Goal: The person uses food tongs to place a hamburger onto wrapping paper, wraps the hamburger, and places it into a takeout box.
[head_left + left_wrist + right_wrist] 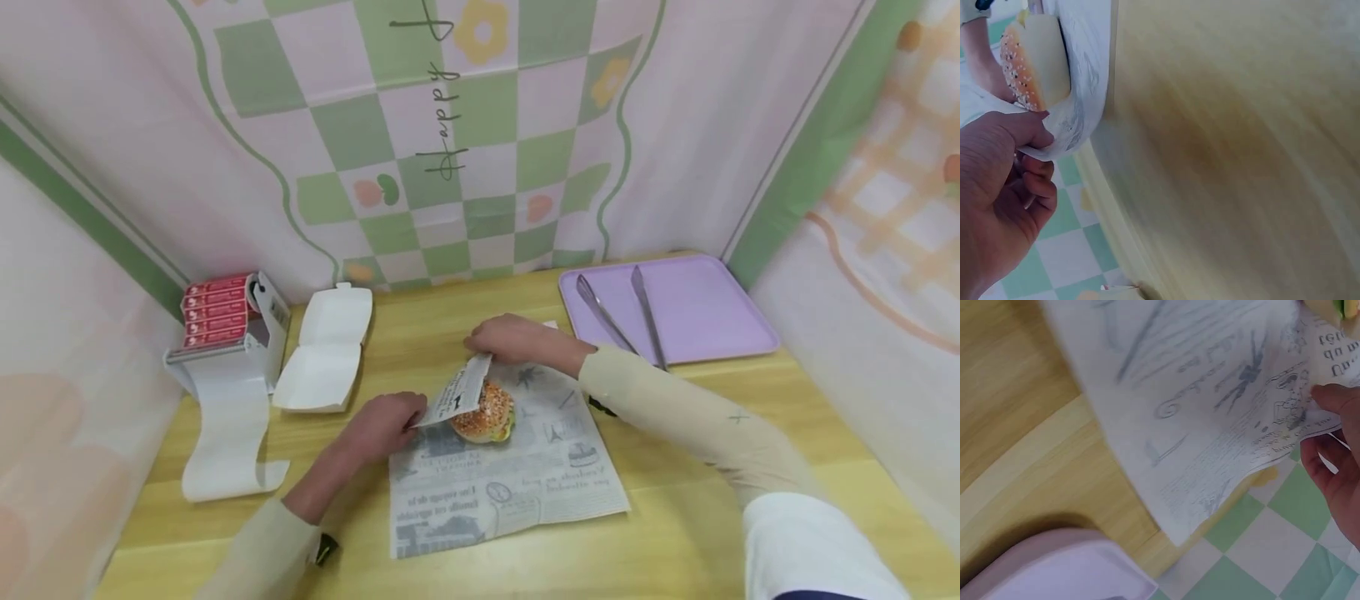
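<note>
A burger with a seeded bun [487,414] lies on a sheet of newsprint-patterned wrapping paper [517,492] in the middle of the table. The paper's far edge is folded up and partly over the bun. My left hand [386,425] pinches the left end of that folded edge between thumb and fingers, close beside the bun [1021,72] in the left wrist view. With thumb and fingers, my right hand [513,337] pinches the same edge farther right, behind the burger. The right wrist view shows the printed paper [1210,394] stretching away from the right thumb.
A lilac tray [712,308] at the back right holds tongs [600,308] and a knife [647,312]. An opened white takeaway box [322,350] stands at the back left. Beside it, a dispenser [273,325] has red-labelled packs and a trailing white strip [225,442].
</note>
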The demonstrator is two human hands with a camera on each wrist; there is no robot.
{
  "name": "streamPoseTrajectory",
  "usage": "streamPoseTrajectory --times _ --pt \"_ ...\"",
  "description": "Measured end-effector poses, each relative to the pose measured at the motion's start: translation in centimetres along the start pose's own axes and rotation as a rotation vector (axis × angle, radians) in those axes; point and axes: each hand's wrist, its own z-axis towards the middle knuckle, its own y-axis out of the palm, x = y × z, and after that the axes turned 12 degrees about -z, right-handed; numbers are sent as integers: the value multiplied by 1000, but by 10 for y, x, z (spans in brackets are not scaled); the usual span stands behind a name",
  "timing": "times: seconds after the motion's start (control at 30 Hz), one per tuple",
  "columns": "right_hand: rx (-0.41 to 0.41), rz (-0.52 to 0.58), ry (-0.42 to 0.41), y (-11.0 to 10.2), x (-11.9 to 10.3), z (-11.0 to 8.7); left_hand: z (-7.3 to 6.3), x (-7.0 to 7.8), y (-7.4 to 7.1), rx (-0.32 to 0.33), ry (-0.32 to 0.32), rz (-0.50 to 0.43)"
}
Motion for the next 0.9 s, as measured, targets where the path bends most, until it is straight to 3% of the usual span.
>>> streamPoseTrajectory --times 0.2,0.37,0.47,0.6,0.73,0.9 --pt "50 -163 -38 0 -4 -7 -1 9 1 3 110 42" --pt "49 -217 -37 5 -4 -10 5 22 6 -40 231 66" --pt "2 -187 20 5 -3 -13 8 31 11 -79 270 117" --pt "-57 -96 147 -2 -4 -21 11 39 17 -116 248 183" --pt "-31 6 249 -13 -9 -49 12 43 20 -129 222 203" --pt "110 0 195 -12 -24 -109 13 49 20 -121 218 202"
